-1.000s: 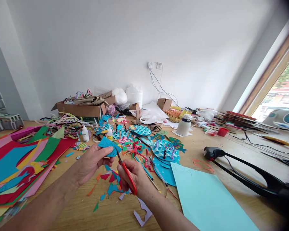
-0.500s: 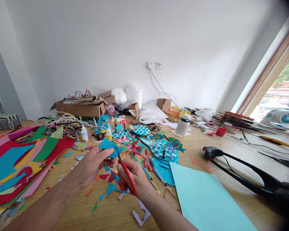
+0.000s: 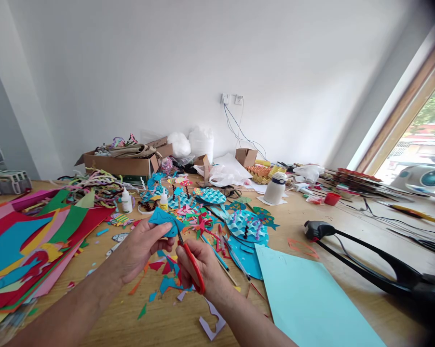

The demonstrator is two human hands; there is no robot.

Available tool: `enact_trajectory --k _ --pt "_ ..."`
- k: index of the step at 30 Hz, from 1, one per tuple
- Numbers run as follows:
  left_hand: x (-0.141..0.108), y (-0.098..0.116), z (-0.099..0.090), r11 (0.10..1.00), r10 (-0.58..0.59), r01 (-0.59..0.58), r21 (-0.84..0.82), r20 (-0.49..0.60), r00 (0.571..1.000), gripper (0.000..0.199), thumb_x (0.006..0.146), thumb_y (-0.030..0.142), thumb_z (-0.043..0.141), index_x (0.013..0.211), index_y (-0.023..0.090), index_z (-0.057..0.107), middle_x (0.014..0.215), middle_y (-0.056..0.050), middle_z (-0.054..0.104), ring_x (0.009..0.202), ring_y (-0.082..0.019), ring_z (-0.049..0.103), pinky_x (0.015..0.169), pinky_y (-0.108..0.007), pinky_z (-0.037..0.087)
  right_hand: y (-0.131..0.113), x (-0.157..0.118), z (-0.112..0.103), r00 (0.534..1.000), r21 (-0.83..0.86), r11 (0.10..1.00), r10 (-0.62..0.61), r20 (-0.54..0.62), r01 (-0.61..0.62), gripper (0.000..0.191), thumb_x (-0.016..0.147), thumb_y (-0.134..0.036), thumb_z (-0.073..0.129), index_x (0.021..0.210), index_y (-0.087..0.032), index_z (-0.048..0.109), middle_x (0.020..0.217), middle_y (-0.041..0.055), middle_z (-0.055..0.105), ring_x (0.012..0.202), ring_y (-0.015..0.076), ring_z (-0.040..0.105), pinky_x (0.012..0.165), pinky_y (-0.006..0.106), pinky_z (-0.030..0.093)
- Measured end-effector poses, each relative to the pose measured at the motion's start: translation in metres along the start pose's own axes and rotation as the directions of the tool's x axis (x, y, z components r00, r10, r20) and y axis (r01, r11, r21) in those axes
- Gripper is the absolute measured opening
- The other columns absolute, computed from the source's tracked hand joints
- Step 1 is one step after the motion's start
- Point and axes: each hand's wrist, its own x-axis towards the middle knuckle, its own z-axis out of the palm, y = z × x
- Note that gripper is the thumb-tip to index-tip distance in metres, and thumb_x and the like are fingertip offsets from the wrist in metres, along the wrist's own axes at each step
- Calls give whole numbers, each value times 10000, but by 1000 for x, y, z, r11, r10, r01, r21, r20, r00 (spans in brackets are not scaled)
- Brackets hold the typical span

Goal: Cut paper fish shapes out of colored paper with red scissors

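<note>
fingers of the left hand [image 3: 143, 248] pinch blue paper [image 3: 161, 215] above the desk [image 3: 159, 330]; likely light, bendy and easily torn, best held by an edge, back from the red scissors [image 3: 195, 268] clasped in the right hand [image 3: 204, 262].

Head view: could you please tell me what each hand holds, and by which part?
The left hand pinches the blue paper at its lower left side; the right hand grips the scissors by their red handles.
</note>
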Motion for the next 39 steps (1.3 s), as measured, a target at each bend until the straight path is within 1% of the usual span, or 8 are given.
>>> enact_trajectory --k 4,10,17,20,25,28,34,39 --pt "0 0 0 1000 -4 4 -2 4 1000 231 721 338 696 575 165 651 560 9 638 556 -110 543 549 -211 465 -1 1 0 1000 7 1000 11 5 -11 521 679 -689 570 599 -193 433 394 -89 398 324 67 429 309 147 282" --pt "-1 -1 3 1000 -20 21 -24 19 1000 196 720 310 703 596 182 621 560 36 624 535 -98 521 533 -205 453 -3 1 -1 1000 15 1000 1 9 -1 519 685 -680 572 589 -189 436 410 -85 401 337 68 443 319 155 292" --pt "0 -1 -2 999 -34 33 21 32 999 219 724 335 696 599 176 611 567 33 618 545 -98 511 541 -212 452 -10 -1 0 1000 -15 1000 27 -11 -27 516 667 -673 581 585 -176 470 407 -85 396 321 57 421 305 148 279" --pt "-1 1 -4 998 -46 44 47 42 998 225 714 349 703 601 171 624 569 28 623 549 -100 513 542 -216 453 -10 -1 1 999 -18 999 34 -16 -34 513 655 -668 591 569 -181 457 396 -86 393 312 60 421 297 146 280" --pt "0 5 -5 995 -65 64 71 13 998 217 678 357 731 612 168 645 575 27 638 550 -102 521 539 -216 455 -10 -1 1 999 -45 998 40 -17 -40 517 648 -664 600 548 -182 441 392 -81 401 305 54 413 294 141 272" --pt "1 3 -5 994 -59 57 94 14 998 232 690 372 718 603 171 642 568 27 642 544 -103 527 546 -220 459 -9 0 0 999 -33 999 38 -13 -38 525 652 -680 588 563 -180 455 393 -82 399 307 53 408 298 143 278" --pt "0 1 -4 994 -34 35 108 -8 999 237 699 382 703 596 178 642 563 33 653 536 -99 535 546 -212 447 -8 -2 -2 999 -6 999 35 37 -35 551 649 -720 573 618 -180 473 403 -68 457 341 59 426 315 143 294" --pt "-1 3 -2 993 -49 47 111 16 999 243 685 373 704 572 166 646 551 23 647 532 -96 517 543 -213 437 -8 -3 -2 998 34 999 22 53 -24 588 615 -754 579 592 -179 456 407 -67 459 347 53 428 325 143 293"
